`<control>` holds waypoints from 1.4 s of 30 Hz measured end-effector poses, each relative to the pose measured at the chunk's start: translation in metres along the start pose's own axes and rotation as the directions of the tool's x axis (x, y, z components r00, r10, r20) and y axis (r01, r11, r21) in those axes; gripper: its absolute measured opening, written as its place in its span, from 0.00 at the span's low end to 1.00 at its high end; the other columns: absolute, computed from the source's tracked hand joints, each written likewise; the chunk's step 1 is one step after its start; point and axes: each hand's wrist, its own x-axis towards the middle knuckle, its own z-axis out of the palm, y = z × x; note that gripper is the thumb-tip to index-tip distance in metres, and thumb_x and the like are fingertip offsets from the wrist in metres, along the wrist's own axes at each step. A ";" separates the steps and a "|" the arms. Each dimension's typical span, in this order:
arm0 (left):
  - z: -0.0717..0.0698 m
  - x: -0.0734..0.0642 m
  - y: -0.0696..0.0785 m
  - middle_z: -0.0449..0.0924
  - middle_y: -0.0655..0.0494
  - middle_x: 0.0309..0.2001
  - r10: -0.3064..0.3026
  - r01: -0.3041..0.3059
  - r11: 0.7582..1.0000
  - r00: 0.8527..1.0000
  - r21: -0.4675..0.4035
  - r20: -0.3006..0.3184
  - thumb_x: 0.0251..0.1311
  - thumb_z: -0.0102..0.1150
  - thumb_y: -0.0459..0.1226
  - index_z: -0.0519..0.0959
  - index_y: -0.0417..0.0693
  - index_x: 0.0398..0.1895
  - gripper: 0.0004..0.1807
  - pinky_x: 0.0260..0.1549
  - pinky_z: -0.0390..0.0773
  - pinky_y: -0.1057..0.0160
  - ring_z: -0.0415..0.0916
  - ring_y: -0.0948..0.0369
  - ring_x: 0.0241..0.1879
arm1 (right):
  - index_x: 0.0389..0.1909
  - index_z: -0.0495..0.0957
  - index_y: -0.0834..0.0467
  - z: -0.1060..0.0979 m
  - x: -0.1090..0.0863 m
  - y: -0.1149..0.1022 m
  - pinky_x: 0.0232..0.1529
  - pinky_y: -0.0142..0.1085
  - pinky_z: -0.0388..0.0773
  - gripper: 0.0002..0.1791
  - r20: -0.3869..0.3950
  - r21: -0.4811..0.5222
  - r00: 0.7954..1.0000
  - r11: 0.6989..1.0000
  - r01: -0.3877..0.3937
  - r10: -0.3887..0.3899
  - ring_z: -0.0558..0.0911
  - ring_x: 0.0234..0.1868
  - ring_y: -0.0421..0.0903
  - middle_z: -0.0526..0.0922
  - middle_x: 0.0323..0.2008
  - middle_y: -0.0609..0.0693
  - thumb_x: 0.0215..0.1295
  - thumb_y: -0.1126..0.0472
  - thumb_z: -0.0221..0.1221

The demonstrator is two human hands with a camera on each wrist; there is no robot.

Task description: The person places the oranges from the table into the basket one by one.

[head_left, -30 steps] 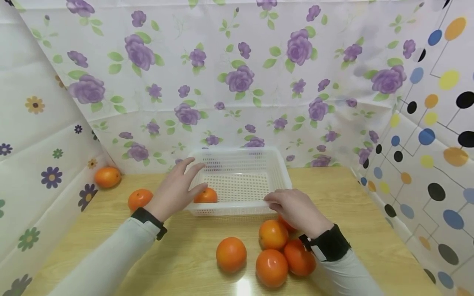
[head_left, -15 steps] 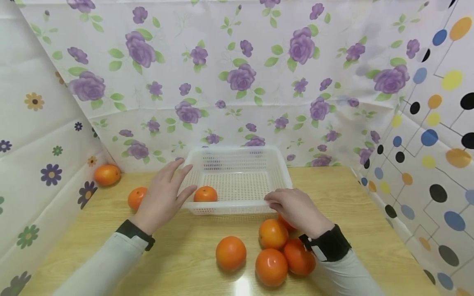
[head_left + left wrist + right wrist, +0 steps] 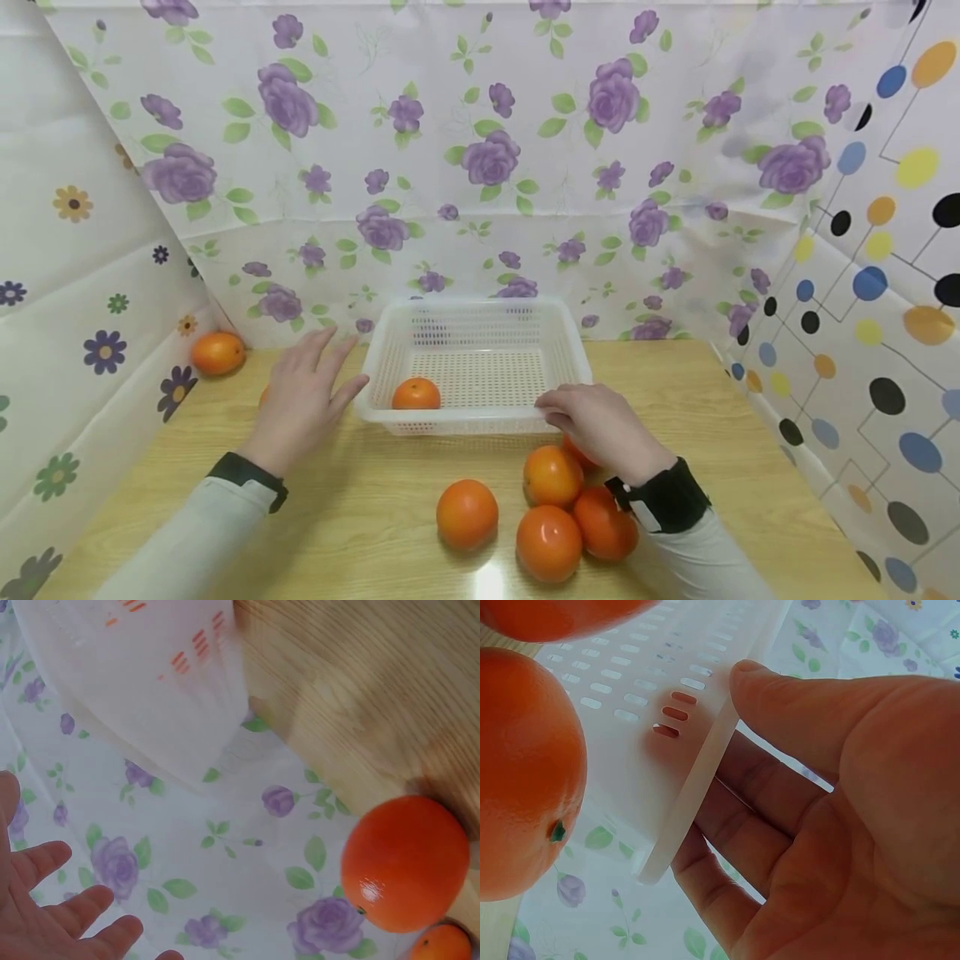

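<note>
A white plastic basket (image 3: 480, 414) with slotted walls stands near the back of the table, and one orange (image 3: 416, 394) lies in its front left corner. My right hand (image 3: 600, 429) grips the basket's front right rim; in the right wrist view the thumb lies on one side of the rim and the fingers on the other. My left hand (image 3: 300, 400) is left of the basket, fingers spread and holding nothing. It mostly hides a second orange in the head view; the left wrist view shows an orange (image 3: 405, 862) apart from the fingers.
Another orange (image 3: 217, 353) lies at the far left by the flowered cloth wall (image 3: 420, 150). Several oranges (image 3: 550, 543) cluster in front of the basket, near my right wrist, and a single orange (image 3: 467, 515) lies left of them. Spotted cloth (image 3: 870, 350) borders the right side.
My left hand has moved left, away from above the basket's left edge, to over the orange beside it. The right hand has stayed on the rim.
</note>
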 end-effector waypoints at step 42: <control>0.012 -0.029 -0.077 0.60 0.21 0.77 -0.173 0.169 0.984 0.982 0.060 0.071 0.77 0.69 0.46 0.66 0.39 0.81 0.38 0.69 0.57 0.17 0.57 0.23 0.75 | 0.57 0.91 0.55 0.001 -0.001 -0.001 0.60 0.52 0.86 0.13 -0.012 0.019 1.000 1.000 0.010 -0.009 0.89 0.50 0.51 0.92 0.48 0.47 0.75 0.63 0.71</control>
